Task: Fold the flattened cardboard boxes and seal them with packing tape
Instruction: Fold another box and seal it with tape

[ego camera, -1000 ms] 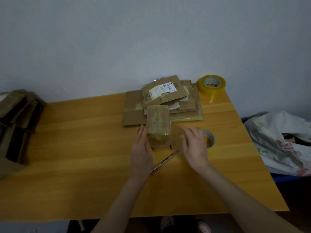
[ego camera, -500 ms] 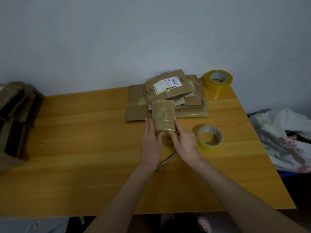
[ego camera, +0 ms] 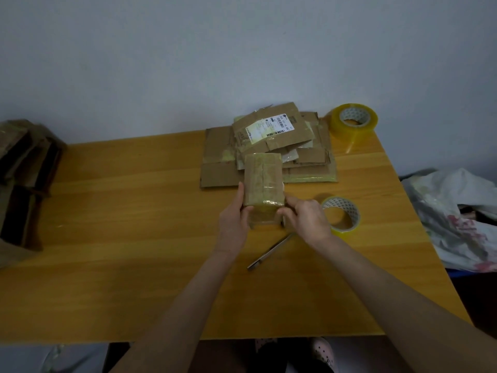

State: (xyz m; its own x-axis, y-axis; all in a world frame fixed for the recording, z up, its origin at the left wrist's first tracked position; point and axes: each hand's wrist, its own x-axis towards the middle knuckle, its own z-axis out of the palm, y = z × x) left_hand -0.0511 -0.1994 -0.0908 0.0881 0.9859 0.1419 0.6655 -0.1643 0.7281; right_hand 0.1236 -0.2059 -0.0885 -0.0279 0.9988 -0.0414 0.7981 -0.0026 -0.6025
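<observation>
A small folded cardboard box [ego camera: 263,179] with shiny tape along its top stands on the wooden table [ego camera: 121,211], in front of a pile of flattened boxes [ego camera: 269,141]. My left hand [ego camera: 232,219] grips its left near corner, thumb on the front face. My right hand [ego camera: 306,218] holds the right near corner, fingers curled against the side and thumb on the front. A roll of yellowish packing tape [ego camera: 341,214] lies flat just right of my right hand. A bigger tape roll [ego camera: 353,122] sits at the table's far right corner.
A slim metal cutter [ego camera: 269,251] lies on the table under my right wrist. Folded brown boxes [ego camera: 24,179] are stacked at the left edge. A flowered plastic bag [ego camera: 457,219] lies beyond the table's right edge. A wall backs the table.
Both hands closed in from beside the box and now grip its near corners. The view moved closer and shifted a little.
</observation>
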